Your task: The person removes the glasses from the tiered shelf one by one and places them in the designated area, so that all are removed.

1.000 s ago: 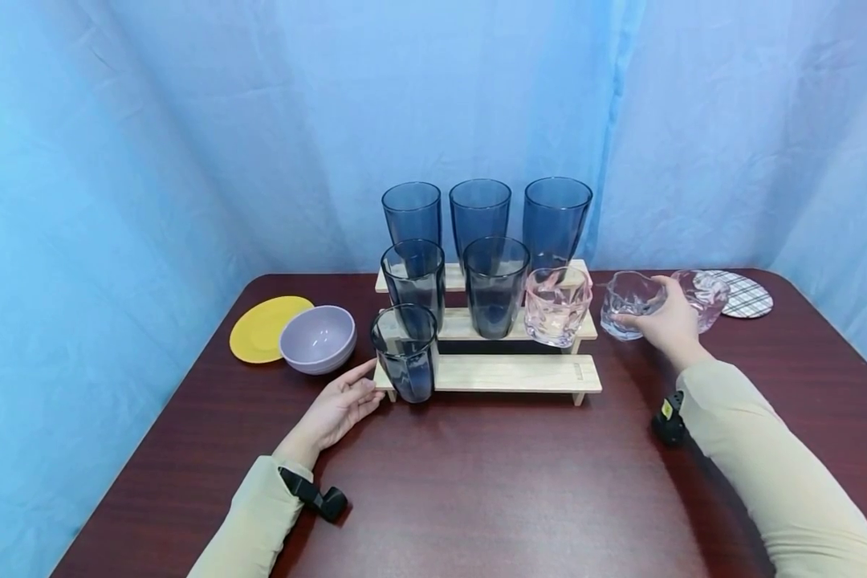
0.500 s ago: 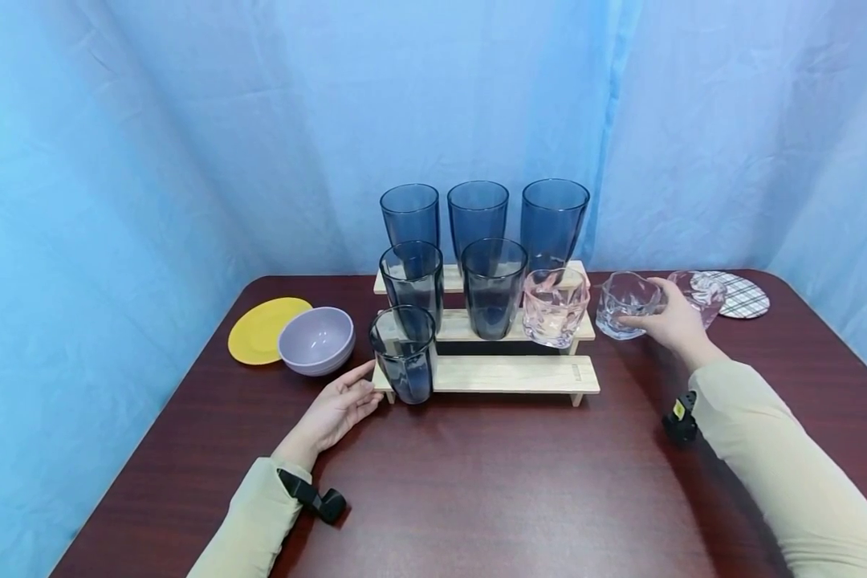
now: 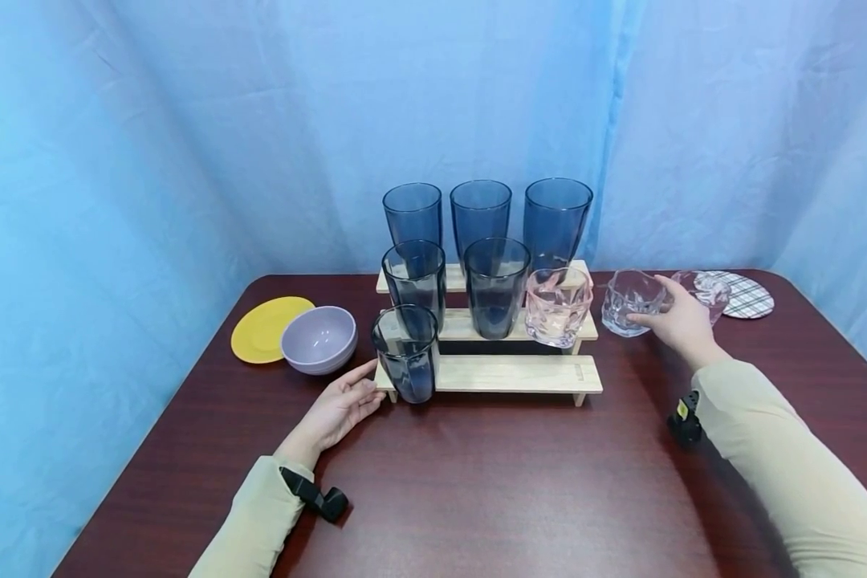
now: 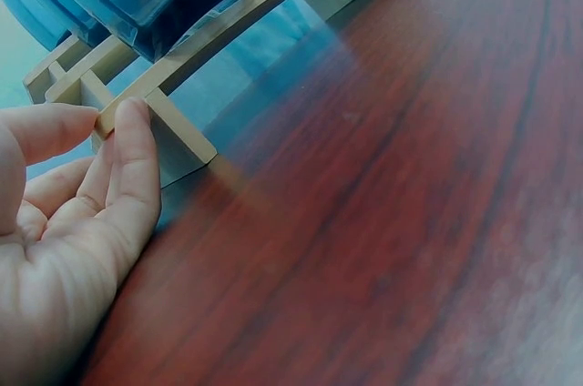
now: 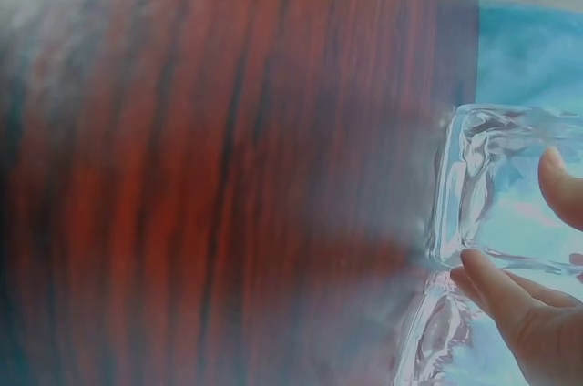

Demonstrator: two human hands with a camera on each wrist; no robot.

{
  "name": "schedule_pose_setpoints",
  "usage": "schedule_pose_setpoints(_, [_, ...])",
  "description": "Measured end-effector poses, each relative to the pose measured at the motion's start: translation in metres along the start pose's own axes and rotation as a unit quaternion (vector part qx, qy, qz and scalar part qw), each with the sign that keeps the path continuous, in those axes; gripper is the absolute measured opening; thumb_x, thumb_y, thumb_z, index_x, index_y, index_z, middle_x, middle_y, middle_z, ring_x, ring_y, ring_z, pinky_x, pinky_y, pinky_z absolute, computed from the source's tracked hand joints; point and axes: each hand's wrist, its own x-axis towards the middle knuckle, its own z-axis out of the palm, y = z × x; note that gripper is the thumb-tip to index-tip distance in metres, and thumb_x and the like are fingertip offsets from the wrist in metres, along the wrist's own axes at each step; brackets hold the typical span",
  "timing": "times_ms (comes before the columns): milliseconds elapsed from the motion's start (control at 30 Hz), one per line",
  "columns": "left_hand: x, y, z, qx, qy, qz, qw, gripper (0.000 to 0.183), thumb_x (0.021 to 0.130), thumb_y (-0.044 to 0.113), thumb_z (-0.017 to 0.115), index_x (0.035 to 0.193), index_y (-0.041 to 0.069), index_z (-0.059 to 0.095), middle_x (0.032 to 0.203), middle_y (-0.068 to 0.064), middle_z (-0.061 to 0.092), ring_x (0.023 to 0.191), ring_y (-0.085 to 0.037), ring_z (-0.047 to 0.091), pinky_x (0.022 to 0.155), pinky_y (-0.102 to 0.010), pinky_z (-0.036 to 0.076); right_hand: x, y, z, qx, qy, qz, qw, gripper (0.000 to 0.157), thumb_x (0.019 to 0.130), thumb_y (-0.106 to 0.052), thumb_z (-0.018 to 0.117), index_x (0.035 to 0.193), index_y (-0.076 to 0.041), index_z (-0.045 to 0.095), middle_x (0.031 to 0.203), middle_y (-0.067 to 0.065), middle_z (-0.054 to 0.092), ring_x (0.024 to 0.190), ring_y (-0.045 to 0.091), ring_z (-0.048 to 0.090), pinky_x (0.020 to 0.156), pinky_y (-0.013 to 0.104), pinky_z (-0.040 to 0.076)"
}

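Note:
In the head view, my left hand (image 3: 339, 405) pinches the front left corner of a three-tier wooden rack (image 3: 513, 373); the left wrist view shows thumb and fingertip on the wood. My right hand (image 3: 682, 325) holds a clear wavy glass (image 3: 624, 309) right of the rack, thumb on the near side and fingers partly hidden behind. This glass appears to stand on the table. Behind the hand is a pinkish clear glass (image 3: 711, 293). A pink wavy glass (image 3: 558, 309) sits at the middle tier's right end, beside tall blue glasses (image 3: 494, 293).
The lowest tier bears one blue glass (image 3: 408, 361) at its left; three more (image 3: 480, 217) line the top tier. A purple bowl (image 3: 319, 337) and yellow plate (image 3: 256, 333) lie left. A checked round mat (image 3: 751, 297) lies at the far right, near the blue curtain (image 3: 332, 120).
My right hand has shifted slightly right on the clear glass, its thumb now further from the glass's left side. The left hand and the rack keep their places.

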Motion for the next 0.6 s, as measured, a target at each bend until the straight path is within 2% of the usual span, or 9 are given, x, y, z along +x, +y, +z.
schedule_pose_setpoints(133, [-0.0001,-0.0001,-0.0001,-0.001,0.001,-0.001,1.0,0.057,0.1,-0.001,0.034,0.15,-0.001,0.008,0.091,0.003,0.059,0.083,-0.005,0.061,0.079,-0.015,0.051,-0.0023,-0.002,0.0016,-0.006,0.024,-0.012,1.0,0.08,0.081,-0.022,0.073,0.143,0.005,0.03,0.119,0.039,0.049,0.105,0.051,0.05,0.09,0.062,0.04])
schedule_pose_setpoints(267, [0.0005,0.0006,-0.0003,-0.001,0.001,0.0,1.0,0.057,0.1,-0.001,0.035,0.15,-0.001,0.008,0.091,0.003,0.058,0.083,-0.005,0.061,0.079,-0.015,0.051,-0.0031,-0.0037,0.0023,-0.004,0.042,-0.021,0.999,0.077,0.08,-0.02,0.073,0.141,0.007,0.033,0.119,0.037,0.049,0.103,0.048,0.05,0.092,0.061,0.038])
schedule_pose_setpoints(600, [0.0005,-0.0005,-0.0007,0.004,-0.001,0.001,1.0,0.057,0.1,0.0,0.035,0.151,-0.001,0.008,0.092,0.003,0.059,0.084,-0.004,0.061,0.079,-0.015,0.051,-0.0068,-0.0047,0.0021,-0.008,0.05,-0.015,0.999,0.079,0.081,-0.025,0.074,0.14,0.007,0.033,0.117,0.037,0.05,0.103,0.049,0.05,0.091,0.061,0.039])
